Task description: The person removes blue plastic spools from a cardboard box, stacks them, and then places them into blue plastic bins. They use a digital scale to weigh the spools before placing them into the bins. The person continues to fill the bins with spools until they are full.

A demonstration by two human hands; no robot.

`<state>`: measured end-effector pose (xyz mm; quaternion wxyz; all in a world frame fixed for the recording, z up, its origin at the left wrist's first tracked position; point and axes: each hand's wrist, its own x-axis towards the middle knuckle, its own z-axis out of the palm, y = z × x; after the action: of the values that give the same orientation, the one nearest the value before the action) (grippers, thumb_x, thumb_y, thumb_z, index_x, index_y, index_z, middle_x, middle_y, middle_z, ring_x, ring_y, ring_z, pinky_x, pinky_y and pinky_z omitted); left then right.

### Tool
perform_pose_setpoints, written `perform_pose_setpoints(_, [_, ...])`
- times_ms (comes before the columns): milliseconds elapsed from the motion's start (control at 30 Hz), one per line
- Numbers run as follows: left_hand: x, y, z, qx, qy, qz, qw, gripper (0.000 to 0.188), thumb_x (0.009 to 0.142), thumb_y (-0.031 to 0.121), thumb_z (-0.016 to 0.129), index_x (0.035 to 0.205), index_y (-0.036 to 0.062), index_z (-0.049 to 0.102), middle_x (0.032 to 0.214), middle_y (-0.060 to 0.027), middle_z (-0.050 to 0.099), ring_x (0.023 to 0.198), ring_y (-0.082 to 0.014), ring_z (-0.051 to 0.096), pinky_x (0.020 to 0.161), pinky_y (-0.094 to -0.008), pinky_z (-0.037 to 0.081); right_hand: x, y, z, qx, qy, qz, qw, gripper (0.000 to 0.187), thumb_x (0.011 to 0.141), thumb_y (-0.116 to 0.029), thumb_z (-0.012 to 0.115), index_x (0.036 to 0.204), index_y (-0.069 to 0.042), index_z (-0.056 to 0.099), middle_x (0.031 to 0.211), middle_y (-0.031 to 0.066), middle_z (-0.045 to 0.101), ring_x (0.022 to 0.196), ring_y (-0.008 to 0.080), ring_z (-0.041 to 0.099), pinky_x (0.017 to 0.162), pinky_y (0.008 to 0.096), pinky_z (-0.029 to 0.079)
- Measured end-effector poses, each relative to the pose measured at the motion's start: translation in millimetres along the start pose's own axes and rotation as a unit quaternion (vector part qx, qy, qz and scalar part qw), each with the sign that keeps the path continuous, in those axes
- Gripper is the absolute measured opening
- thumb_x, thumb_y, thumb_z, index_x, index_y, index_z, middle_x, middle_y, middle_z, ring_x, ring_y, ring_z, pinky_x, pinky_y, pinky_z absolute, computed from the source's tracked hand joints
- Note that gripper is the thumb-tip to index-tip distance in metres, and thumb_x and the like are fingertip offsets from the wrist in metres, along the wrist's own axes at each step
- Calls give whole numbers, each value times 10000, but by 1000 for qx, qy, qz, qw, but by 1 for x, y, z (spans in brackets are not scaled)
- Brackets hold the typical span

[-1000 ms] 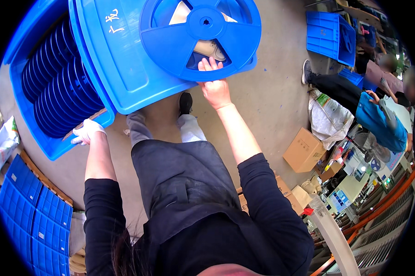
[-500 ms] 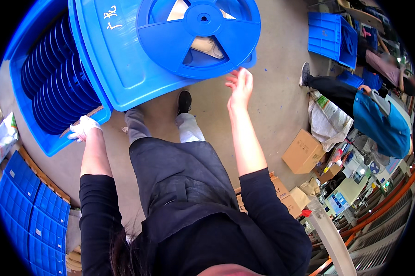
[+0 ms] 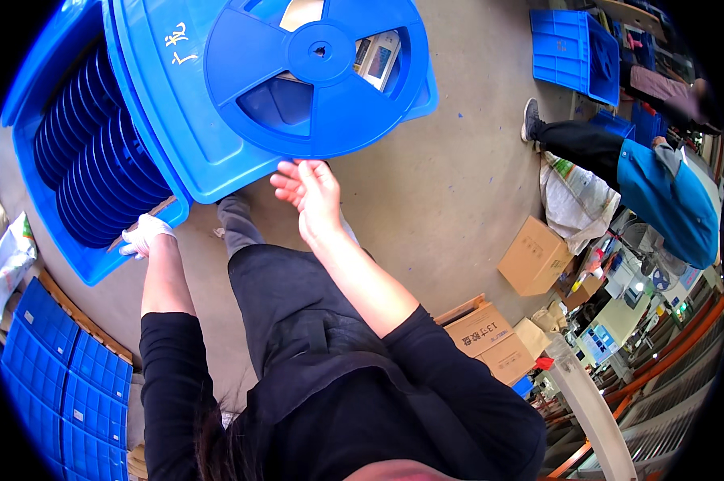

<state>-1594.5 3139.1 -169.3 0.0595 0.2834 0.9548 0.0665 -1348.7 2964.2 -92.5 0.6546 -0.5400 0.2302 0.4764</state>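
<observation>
My left hand (image 3: 148,236), in a white glove, is closed on the near rim of a blue bin (image 3: 95,271). Two rows of dark blue reel discs (image 3: 109,180) stand on edge inside that bin. My bare right hand (image 3: 312,196) has its fingers apart and slightly bent, at the near edge of a large blue reel (image 3: 350,112). Whether the fingertips touch the reel is hard to tell. The reel lies flat on a blue lid (image 3: 165,104). A pale device with a small screen (image 3: 378,60) shows through one of its openings.
Stacked blue crates (image 3: 57,353) stand at lower left, near a white sack (image 3: 13,272). Cartons (image 3: 534,256) sit on the floor to the right, beside another sack (image 3: 574,200). A person in a teal garment (image 3: 667,200) is beyond them, near a blue crate (image 3: 566,48).
My right hand has moved left along the reel's near edge. The reel has turned and shifted left, so its openings show different things. My left hand stays on the bin rim.
</observation>
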Motion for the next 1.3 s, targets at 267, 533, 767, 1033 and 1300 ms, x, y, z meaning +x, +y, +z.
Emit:
perform_pose_setpoints(267, [3, -4, 5, -33, -10, 7, 999, 674, 791, 229, 748, 1388, 121, 455, 1503, -68, 238, 1347, -383, 318, 1012, -505, 434, -39, 47, -107, -208, -31, 105, 972, 227, 998, -213, 515, 1168, -68, 551, 1029, 81, 656, 805, 144, 659, 649, 245, 516])
perform_pose_setpoints(533, [22, -17, 21, 18, 19, 8, 1000, 667, 765, 293, 752, 1361, 144, 492, 1484, -82, 267, 1306, -385, 356, 1001, -493, 434, -93, 81, -263, -694, -22, 62, 717, 226, 883, -228, 618, 1042, -68, 605, 980, 140, 694, 924, 310, 670, 813, 406, 523])
perform_pose_setpoints(767, [13, -9, 11, 36, -14, 9, 999, 665, 809, 323, 702, 1397, 147, 445, 1522, -84, 223, 1329, -400, 342, 1010, -503, 426, -95, 86, -270, -717, -6, 58, 694, 214, 888, -193, 616, 1063, -70, 617, 973, 125, 698, 933, 275, 671, 826, 372, 521])
perform_pose_setpoints(1033, [10, -3, 9, 59, -16, 11, 998, 671, 810, 324, 694, 1403, 145, 437, 1522, -88, 221, 1333, -410, 342, 1019, -506, 415, -94, 81, -266, -711, -12, 52, 702, 201, 879, -192, 600, 1037, -70, 614, 995, 136, 687, 946, 308, 656, 836, 401, 515])
perform_pose_setpoints(1300, [14, -12, 15, 42, 4, 21, 999, 668, 769, 310, 718, 1373, 154, 478, 1485, -90, 278, 1311, -408, 353, 1022, -505, 408, -83, 69, -261, -700, -16, -21, 713, 228, 849, -140, 641, 1060, -62, 604, 1016, 144, 679, 972, 312, 651, 860, 402, 513])
